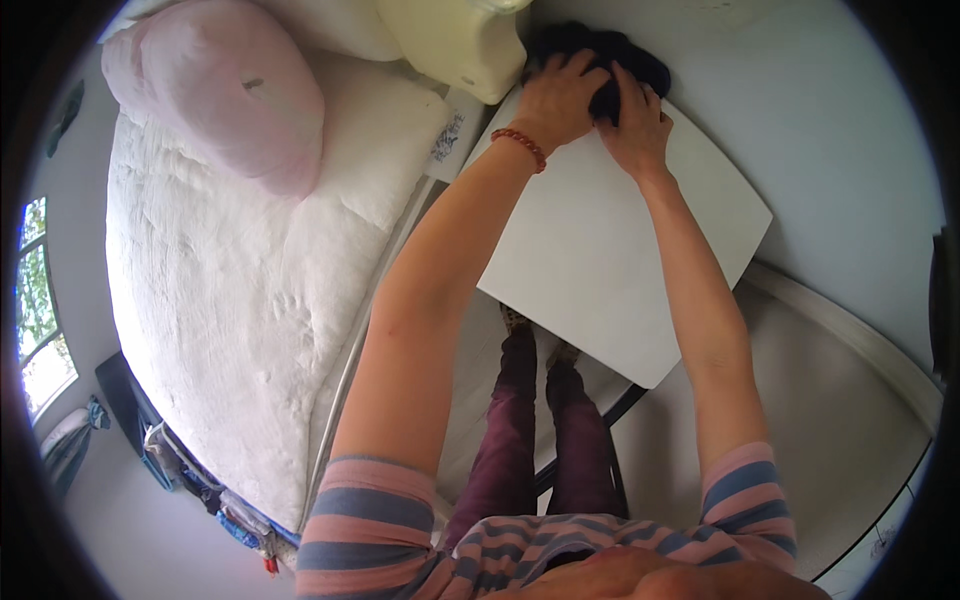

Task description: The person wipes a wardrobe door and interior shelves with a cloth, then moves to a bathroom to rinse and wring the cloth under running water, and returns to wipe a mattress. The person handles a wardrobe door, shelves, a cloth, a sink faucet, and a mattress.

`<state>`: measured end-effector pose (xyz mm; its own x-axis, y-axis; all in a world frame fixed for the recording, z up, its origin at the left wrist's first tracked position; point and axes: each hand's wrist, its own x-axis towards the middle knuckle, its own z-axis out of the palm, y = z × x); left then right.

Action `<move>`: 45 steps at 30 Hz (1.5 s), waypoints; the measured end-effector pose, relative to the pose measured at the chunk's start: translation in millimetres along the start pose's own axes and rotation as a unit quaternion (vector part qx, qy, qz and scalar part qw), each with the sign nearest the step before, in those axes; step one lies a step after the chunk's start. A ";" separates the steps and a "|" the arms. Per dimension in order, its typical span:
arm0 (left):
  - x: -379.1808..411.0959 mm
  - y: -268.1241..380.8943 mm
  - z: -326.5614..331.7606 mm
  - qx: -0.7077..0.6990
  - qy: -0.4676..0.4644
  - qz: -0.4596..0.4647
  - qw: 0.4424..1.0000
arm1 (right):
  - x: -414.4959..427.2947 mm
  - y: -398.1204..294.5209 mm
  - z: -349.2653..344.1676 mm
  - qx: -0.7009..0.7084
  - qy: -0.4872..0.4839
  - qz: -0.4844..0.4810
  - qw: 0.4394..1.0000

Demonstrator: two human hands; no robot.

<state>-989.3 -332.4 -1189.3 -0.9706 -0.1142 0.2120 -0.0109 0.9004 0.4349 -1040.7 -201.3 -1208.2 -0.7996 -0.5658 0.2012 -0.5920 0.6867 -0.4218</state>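
At the far end of a white tabletop (592, 232), a bundle of black or very dark cloth (577, 37) lies against the wall; its exact kind cannot be made out. My left hand (559, 101), with a reddish bead bracelet (521, 144) at the wrist, has its fingers curled over the cloth's near left side. Close beside it, my right hand (637, 131) grips the right side, and a fold of the cloth shows between thumb and fingers. Some fingertips are sunk in the dark fabric and hidden.
Left of the table is a bed with a fluffy white cover (247, 285) and a pink pillow (225, 90). A pale yellow moulded object (457, 45) stands at the table's far left corner. The wall (810, 127) closes off the right. My legs (517, 442) are below the near edge.
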 end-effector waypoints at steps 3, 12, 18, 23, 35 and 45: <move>-57.4 -3.8 -14.6 0.015 0.018 -0.062 0.998 | -27.8 -39.8 11.8 0.019 -0.057 0.006 0.998; -330.1 74.2 -71.4 -0.122 -0.048 -0.410 0.903 | -239.0 -150.8 27.9 0.156 -0.115 -0.234 0.953; -265.2 133.5 -109.7 -0.045 -0.015 -0.209 0.977 | -207.5 -85.5 -48.8 0.269 -0.040 -0.237 0.933; -61.4 47.0 -1.7 0.100 0.036 -0.037 0.994 | -33.8 39.3 -51.3 0.001 0.003 -0.199 0.980; -31.3 239.8 129.5 0.045 -0.089 0.136 0.986 | -228.4 187.8 -122.8 -0.028 0.098 0.127 0.987; -315.2 244.9 39.6 0.051 -0.282 0.178 0.941 | -478.5 -26.7 -61.0 0.170 0.047 0.387 0.905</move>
<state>-695.5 -59.3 -1184.3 -0.8901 0.4179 -0.1819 0.3448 0.8784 0.3310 -648.4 78.9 -1239.3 -0.9759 0.0778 -0.2037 0.2024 0.6711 -0.7132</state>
